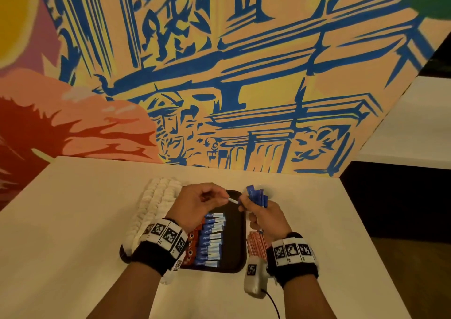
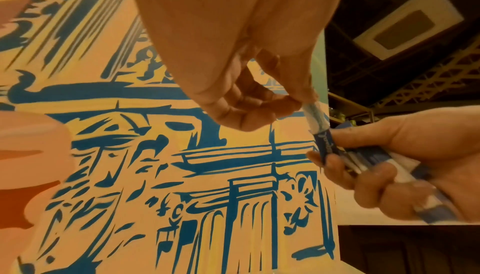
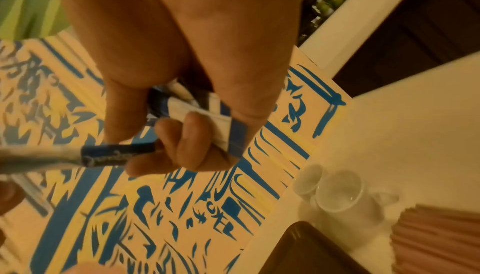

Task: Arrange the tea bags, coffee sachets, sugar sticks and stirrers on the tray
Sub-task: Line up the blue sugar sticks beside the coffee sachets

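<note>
above the dark tray, the left hand pinches the white end of 1 slim blue-and-white stick, while the right hand grips a fanned bundle of matching sticks, its fingers curled round them.

White table carries a dark tray at centre, red-striped sticks at three o'clock, white knitted cloth at nine
</note>
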### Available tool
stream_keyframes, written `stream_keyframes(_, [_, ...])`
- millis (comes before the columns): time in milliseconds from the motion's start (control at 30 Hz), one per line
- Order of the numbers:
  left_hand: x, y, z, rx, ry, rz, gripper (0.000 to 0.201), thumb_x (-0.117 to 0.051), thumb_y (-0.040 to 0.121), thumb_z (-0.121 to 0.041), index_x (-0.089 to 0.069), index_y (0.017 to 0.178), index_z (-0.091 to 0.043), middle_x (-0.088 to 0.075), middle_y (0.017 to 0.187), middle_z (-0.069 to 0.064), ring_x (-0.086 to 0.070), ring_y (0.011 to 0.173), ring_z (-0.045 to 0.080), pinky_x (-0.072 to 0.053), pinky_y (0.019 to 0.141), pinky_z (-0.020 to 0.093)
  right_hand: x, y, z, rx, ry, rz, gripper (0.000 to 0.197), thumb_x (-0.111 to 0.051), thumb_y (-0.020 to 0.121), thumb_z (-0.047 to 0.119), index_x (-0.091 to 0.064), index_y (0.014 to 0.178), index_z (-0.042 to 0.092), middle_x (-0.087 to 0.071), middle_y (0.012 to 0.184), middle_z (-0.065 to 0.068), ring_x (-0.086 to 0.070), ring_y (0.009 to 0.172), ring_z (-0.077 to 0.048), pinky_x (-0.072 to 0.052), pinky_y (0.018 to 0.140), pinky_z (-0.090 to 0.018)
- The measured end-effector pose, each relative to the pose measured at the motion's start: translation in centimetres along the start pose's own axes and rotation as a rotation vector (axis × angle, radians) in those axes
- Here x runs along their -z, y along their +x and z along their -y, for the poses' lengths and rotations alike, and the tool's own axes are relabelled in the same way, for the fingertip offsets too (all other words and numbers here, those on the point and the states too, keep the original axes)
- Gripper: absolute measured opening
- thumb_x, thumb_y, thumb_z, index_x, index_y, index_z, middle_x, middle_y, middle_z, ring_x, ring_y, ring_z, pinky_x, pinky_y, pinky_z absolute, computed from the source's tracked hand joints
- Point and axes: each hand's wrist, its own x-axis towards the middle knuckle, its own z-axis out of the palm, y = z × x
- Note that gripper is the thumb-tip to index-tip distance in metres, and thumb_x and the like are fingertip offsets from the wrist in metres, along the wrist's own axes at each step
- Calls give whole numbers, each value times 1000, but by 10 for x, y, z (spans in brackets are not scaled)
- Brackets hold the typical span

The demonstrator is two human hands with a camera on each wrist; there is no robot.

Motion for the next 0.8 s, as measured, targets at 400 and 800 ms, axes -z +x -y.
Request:
stream_keyframes(400, [7,-7,7,112,4,135,27,-79,84,-18,-69,108,-24,-71,107,-2,-68,95,20,-57,85,31,0,4,9,154,-34,-98,17,-76,88,12,-72,104,14,-64,67,10,-52,46,2,-38,45,-15])
stream_keyframes(800, [0,3,19,-149,205,-148,35,-77,82,-3,-75,85,-38,-73,96,-16,-66,95,3,-52,91,24,-13,6,8,-27,79,75,50,-63,93,50,-73,107,3,-69,81,-12,-34,47,-10,-26,44,-23])
